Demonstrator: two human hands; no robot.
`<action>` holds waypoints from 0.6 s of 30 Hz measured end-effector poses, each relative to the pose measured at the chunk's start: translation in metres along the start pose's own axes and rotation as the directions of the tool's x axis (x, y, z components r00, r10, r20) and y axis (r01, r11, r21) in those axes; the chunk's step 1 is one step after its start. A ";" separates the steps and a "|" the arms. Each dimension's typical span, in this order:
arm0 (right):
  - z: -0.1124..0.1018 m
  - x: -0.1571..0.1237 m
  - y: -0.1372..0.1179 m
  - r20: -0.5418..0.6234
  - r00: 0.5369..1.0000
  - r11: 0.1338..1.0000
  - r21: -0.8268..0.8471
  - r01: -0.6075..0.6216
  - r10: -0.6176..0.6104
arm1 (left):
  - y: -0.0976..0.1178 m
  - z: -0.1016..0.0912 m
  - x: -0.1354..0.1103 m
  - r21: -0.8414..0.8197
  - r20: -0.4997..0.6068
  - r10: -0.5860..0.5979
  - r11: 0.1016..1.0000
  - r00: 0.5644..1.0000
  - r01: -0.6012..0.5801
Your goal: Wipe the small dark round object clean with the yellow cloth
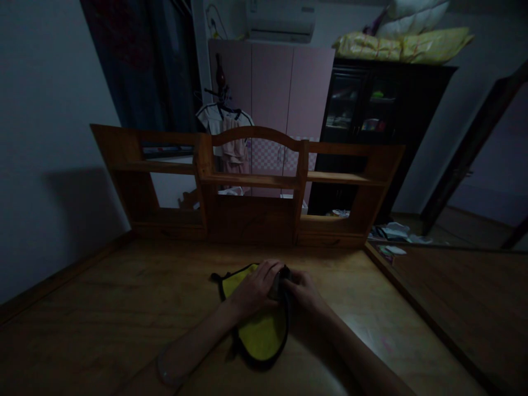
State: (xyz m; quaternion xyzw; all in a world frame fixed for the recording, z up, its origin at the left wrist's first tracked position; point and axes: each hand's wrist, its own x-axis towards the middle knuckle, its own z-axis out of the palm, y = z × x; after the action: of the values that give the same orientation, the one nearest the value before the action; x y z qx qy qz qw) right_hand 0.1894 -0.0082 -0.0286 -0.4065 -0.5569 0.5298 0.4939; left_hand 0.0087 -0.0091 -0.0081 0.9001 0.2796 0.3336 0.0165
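Observation:
A flat yellow cloth piece with black edging [264, 335] lies on the wooden surface in front of me, with small black tabs or straps sticking out at its left side. Over its upper part lies my left hand [259, 286], fingers bent around a dark grey, folded part [275, 287] near the right edge. My right hand [304, 291] pinches the dark border beside it, thumb and fingers close together. The dim light and my fingers hide what exactly lies between them.
A wooden shelf unit [251, 179] stands along the far edge of the wooden surface [165, 286]. A raised wooden rim [412, 308] runs down the right side, with a wall [49, 165] at left. Pink wardrobe doors [270, 93] and a dark cabinet [396, 110] are behind.

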 end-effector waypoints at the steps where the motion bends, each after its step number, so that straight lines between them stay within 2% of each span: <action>1: 0.001 0.000 -0.001 -0.004 1.000 1.000 -0.021 0.016 -0.016 | 0.000 0.000 0.000 0.005 -0.004 0.004 1.000 1.000 -0.004; 7: 0.007 -0.005 -0.008 -0.063 0.990 0.983 -0.146 0.113 -0.123 | 0.002 0.001 0.000 -0.001 -0.028 -0.009 1.000 1.000 0.009; 12: 0.012 -0.012 -0.014 -0.124 0.977 0.960 -0.243 0.140 -0.174 | 0.002 0.001 0.000 -0.064 -0.053 -0.030 0.998 0.998 0.027; 18: 0.008 -0.013 -0.011 -0.154 0.963 0.923 -0.351 0.156 -0.221 | -0.001 0.003 -0.002 -0.099 -0.052 -0.046 0.994 0.998 0.041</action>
State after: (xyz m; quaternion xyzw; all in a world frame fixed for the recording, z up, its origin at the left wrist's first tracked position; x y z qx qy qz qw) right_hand 0.1850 -0.0239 -0.0191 -0.4779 -0.6257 0.3356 0.5172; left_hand 0.0087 -0.0091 -0.0116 0.8825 0.2829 0.3708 0.0602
